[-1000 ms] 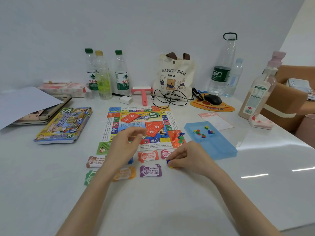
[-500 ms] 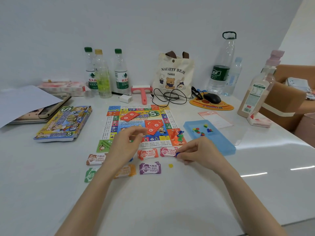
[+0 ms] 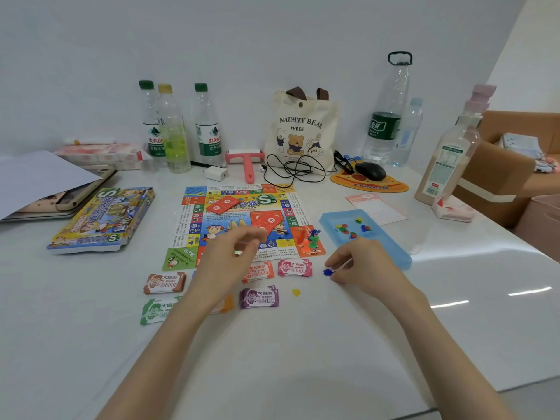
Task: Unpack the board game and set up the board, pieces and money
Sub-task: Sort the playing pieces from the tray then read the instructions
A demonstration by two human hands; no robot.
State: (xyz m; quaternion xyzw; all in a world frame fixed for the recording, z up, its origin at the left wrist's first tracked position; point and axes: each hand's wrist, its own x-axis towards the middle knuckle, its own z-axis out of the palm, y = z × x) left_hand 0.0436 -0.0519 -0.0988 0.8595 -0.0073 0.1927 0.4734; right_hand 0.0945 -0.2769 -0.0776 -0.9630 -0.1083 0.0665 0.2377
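We see the game board [image 3: 242, 219] lying flat mid-table, w/ two red card piles [image 3: 222, 205] on it and a few pawns [image 3: 312, 239] standing on its near-right corner. The game box [image 3: 103, 219] lies well left of the board.

Money sits in stacks along the board's near edge, in two rows:
- Back row: brown stack [image 3: 165, 282], red-orange stack [image 3: 260, 271], pink stack [image 3: 295, 267].
- Front row: green stack [image 3: 154, 310], purple stack [image 3: 259, 297], and an orange stack [image 3: 226, 304] mostly hidden by the left forearm.

The left hand [image 3: 224, 262] hovers over the board's near edge, fingers curled w/ thumb close to forefinger. We can't tell if it's gripping anything (there's a small greenish blur at the fingertips, too unclear to call).

The right hand [image 3: 363, 265] is low by the table [image 3: 303, 344], just right of the pink stack. Its fingers are curled and the thumb & forefinger tips pinch a small blue piece [image 3: 328, 271] down at the tabletop.

A yellow piece [image 3: 296, 292] lies loose on the table, btwn the purple stack and the right hand.

The blue tray [image 3: 391, 250] sits right of the board, just behind the right hand, w/ several small coloured pieces in its far end.
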